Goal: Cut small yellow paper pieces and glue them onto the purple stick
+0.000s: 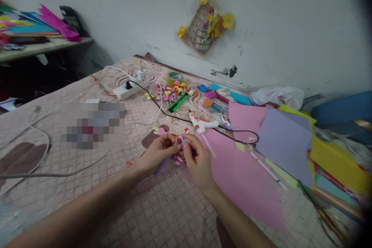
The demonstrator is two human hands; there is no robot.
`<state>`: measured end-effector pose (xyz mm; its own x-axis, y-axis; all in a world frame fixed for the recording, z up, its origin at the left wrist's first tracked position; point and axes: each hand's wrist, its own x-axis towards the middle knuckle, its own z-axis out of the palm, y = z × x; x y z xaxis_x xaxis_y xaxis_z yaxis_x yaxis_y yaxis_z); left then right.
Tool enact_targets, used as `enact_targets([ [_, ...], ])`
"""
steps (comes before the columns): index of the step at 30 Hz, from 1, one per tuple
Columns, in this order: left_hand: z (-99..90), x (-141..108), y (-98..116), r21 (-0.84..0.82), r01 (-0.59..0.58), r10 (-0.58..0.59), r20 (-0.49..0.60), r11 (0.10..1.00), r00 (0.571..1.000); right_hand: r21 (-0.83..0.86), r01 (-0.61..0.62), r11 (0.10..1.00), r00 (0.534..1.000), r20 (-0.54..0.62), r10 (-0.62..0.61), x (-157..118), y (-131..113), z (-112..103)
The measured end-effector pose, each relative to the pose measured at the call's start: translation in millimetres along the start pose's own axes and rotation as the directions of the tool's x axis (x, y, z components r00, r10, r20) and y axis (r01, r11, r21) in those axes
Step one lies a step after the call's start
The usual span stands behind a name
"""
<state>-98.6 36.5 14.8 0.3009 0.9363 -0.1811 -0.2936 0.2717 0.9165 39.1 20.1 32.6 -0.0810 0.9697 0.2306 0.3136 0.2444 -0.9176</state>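
My left hand (pixel 159 150) is closed, its thumb and fingers pinching a purple strip (pixel 162 166) that hangs below them. Fingertips close against it, my right hand (pixel 200 159) pinches a small pink strip (pixel 182 138). Small pink pieces (pixel 179 160) show beneath the fingers; whether they join the strips is hidden. Just beyond the hands lies a white glue gun (pixel 203 124). Farther back are a green and black utility knife (pixel 178 102) and a heap of small colourful flower cut-outs (pixel 168 93).
A white power strip (pixel 129 91) feeds cables across the tabletop. Pink sheet (pixel 241 178) and purple sheet (pixel 285 143) lie at right, with yellow sheets (pixel 340 162) beyond. A tape roll (pixel 174 78) stands near the wall. At left is a blurred-out object (pixel 93 126).
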Motion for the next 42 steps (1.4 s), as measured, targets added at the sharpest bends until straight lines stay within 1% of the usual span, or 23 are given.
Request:
enact_targets([
  [3, 1.4, -0.9, 0.3, -0.061, 0.020, -0.019, 0.002, 0.998, 1.000, -0.008, 0.007, 1.000, 1.000, -0.006, -0.007, -0.6, 0.7, -0.6],
  [7, 1.4, -1.0, -0.2, -0.083, 0.023, -0.022, 0.006, 0.996, 1.000, -0.019, 0.005, 1.000, 1.000, 0.004, -0.005, 0.1, 1.8, -1.0],
  [10, 0.3, -0.3, -1.3, -0.067, 0.021, -0.020, 0.021, 0.998, 1.000, -0.045, -0.001, 0.999, 0.999, 0.033, 0.002, 1.7, 1.8, -1.0],
  [13, -0.2, -0.1, -1.9, -0.027, 0.006, -0.006, 0.005, 1.000, 1.000, -0.083, -0.008, 0.997, 0.998, 0.055, 0.013, 3.4, 0.9, -1.5],
  [16, -0.1, -0.3, -1.8, 0.011, -0.017, 0.017, -0.003, 1.000, 1.000, -0.083, -0.012, 0.997, 0.997, 0.072, 0.017, 3.7, -0.5, -2.8],
  [19, -0.3, -0.3, -1.9, 0.008, -0.028, 0.028, -0.001, 1.000, 1.000, -0.030, -0.030, 0.999, 0.995, 0.098, 0.032, 2.1, -1.0, -3.7],
  [23, -1.3, 0.0, -3.0, -0.046, -0.018, 0.020, 0.028, 0.999, 0.999, 0.124, -0.107, 0.986, 0.985, 0.150, 0.088, -1.0, -0.9, -3.4],
  [26, -2.7, 0.7, -4.8, -0.076, -0.014, 0.017, 0.039, 0.997, 0.999, 0.205, -0.148, 0.968, 0.976, 0.186, 0.110, -2.6, -1.5, -3.3],
  [30, -5.1, 1.4, -6.3, -0.091, -0.016, 0.019, 0.031, 0.996, 0.999, 0.257, -0.184, 0.949, 0.970, 0.201, 0.133, -4.3, -2.3, -5.4],
  [36, -5.3, -0.7, -2.8, -0.099, -0.006, 0.007, 0.013, 0.995, 1.000, 0.337, -0.278, 0.900, 0.951, 0.229, 0.208, -5.2, -0.5, -11.0],
  [39, -4.9, 0.3, -2.0, -0.047, -0.004, 0.003, -0.021, 0.999, 1.000, 0.346, -0.274, 0.897, 0.953, 0.222, 0.206, -5.5, 2.1, -12.1],
  [40, -4.9, 1.0, -2.1, -0.007, -0.023, 0.023, -0.046, 1.000, 0.999, 0.346, -0.270, 0.898, 0.955, 0.218, 0.203, -5.8, 3.0, -12.1],
  [42, -4.9, 1.7, -2.4, 0.093, -0.097, 0.107, -0.102, 0.991, 0.989, 0.339, -0.273, 0.900, 0.954, 0.216, 0.208, -6.6, 4.7, -12.0],
])
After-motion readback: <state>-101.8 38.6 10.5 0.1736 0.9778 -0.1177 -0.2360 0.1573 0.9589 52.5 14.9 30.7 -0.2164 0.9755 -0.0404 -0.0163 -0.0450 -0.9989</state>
